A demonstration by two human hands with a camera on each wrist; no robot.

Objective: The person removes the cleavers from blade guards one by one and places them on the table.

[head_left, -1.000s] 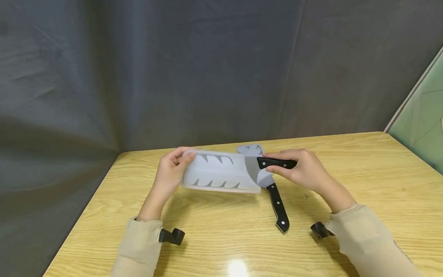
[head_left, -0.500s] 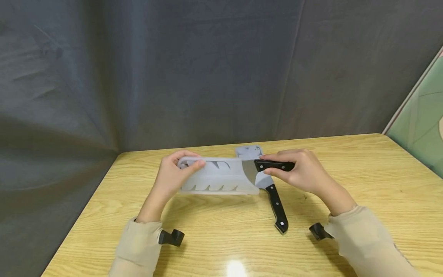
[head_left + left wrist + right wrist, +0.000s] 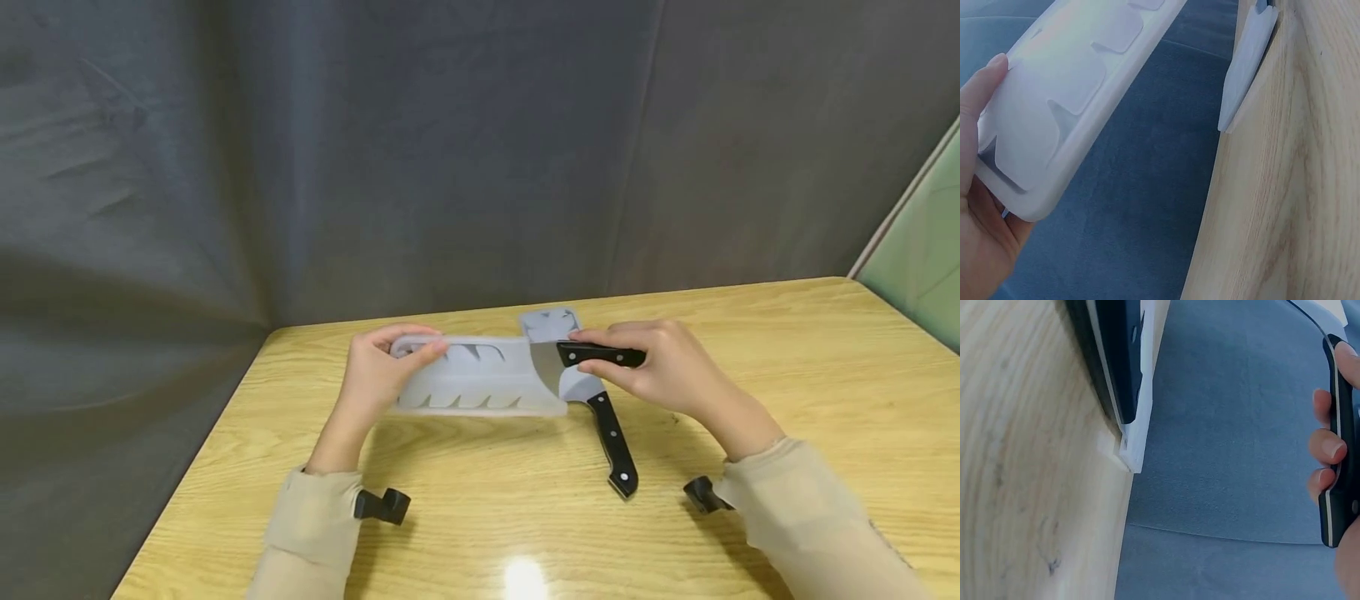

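My left hand [image 3: 378, 375] holds the far left end of the translucent white blade guard [image 3: 480, 377], fingers curled over its top edge and thumb behind, so my grip there is closed on the guard. It is lifted just above the counter [image 3: 787, 367], lying lengthwise between my hands. In the left wrist view its ribbed inner face [image 3: 1066, 94] rests against my palm.

My right hand [image 3: 660, 367] pinches the black handle of the cleaver [image 3: 600, 356], grip closed round it, fingers along the underside as the right wrist view shows [image 3: 1335, 444]. The steel blade sits mostly inside the guard's open right end, only a short wedge showing.

A second knife [image 3: 611, 433] lies flat on the counter beneath, its black handle pointing toward me, its blade in another white guard [image 3: 551, 321].
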